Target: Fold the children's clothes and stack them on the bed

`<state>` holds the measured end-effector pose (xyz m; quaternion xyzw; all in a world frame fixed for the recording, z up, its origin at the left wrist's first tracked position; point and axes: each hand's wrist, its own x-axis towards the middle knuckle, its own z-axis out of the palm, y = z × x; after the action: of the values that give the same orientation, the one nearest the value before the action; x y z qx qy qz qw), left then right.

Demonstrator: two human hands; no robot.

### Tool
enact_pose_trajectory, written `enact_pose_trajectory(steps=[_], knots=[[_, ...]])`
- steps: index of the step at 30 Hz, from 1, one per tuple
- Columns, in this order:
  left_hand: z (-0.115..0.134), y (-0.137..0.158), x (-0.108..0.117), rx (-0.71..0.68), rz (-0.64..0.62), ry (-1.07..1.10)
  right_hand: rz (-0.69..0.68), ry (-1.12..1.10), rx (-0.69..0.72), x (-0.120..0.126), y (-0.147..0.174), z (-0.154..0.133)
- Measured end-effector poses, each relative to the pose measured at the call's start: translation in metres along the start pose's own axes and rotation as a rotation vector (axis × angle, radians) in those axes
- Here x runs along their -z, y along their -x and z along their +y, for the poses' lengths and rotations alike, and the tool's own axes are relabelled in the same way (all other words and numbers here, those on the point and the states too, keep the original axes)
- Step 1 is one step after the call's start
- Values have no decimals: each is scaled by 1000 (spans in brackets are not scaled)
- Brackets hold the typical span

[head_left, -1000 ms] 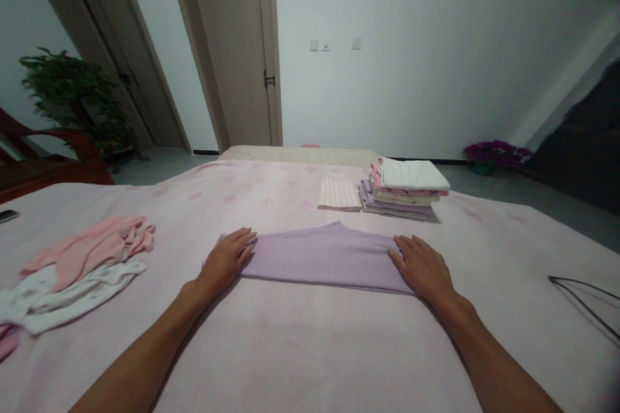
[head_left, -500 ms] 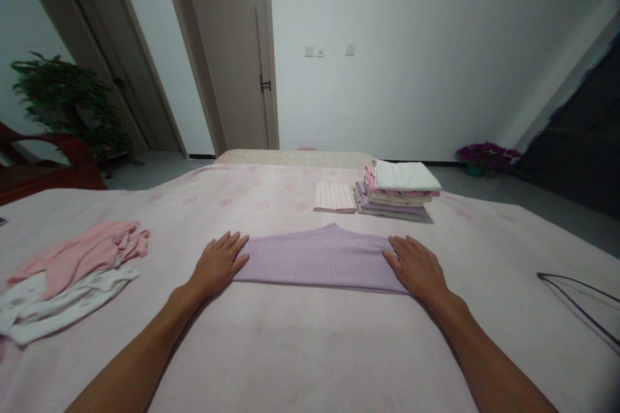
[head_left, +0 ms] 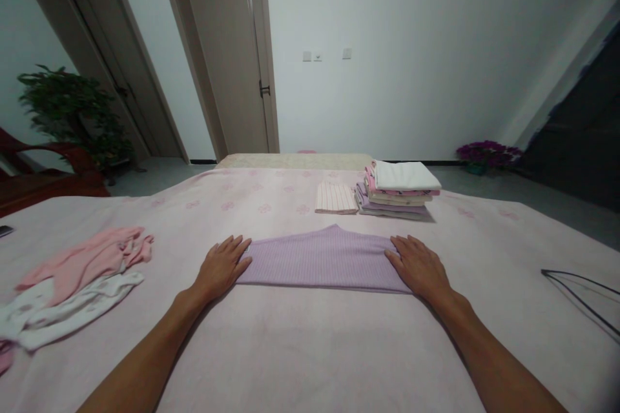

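Note:
A lilac ribbed garment (head_left: 322, 261), folded lengthwise, lies flat across the bed or table cover (head_left: 300, 348) in front of me. Its top edge rises to a small peak in the middle. My left hand (head_left: 223, 266) rests flat on its left end, fingers stretched out. On the right end lies my right hand (head_left: 419, 264), palm down with the fingers extended. Beyond the garment sit a folded striped cloth (head_left: 336, 198) and, touching or close beside it, a stack of folded clothes (head_left: 400, 190) topped by a white piece.
Crumpled pink clothing (head_left: 92, 261) and white patterned clothing (head_left: 72, 313) lie at the left. A dark cable loop (head_left: 576, 290) is at the right edge. A phone-like dark object (head_left: 6, 231) rests far left. A wooden chair (head_left: 53, 168) and a plant (head_left: 72, 113) stand behind.
Both hands stay flat on the ends of the lilac garment. The view has shifted very slightly; nothing else has visibly moved.

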<state>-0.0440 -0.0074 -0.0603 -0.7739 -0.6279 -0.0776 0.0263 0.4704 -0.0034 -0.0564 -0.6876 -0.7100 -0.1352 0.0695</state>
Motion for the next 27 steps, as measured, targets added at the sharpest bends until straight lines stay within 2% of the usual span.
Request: enact_pose_trajectory(steps=[27], knots=[[-3,0,2,-28,-6,-16,10,-5,9,0,0,0]])
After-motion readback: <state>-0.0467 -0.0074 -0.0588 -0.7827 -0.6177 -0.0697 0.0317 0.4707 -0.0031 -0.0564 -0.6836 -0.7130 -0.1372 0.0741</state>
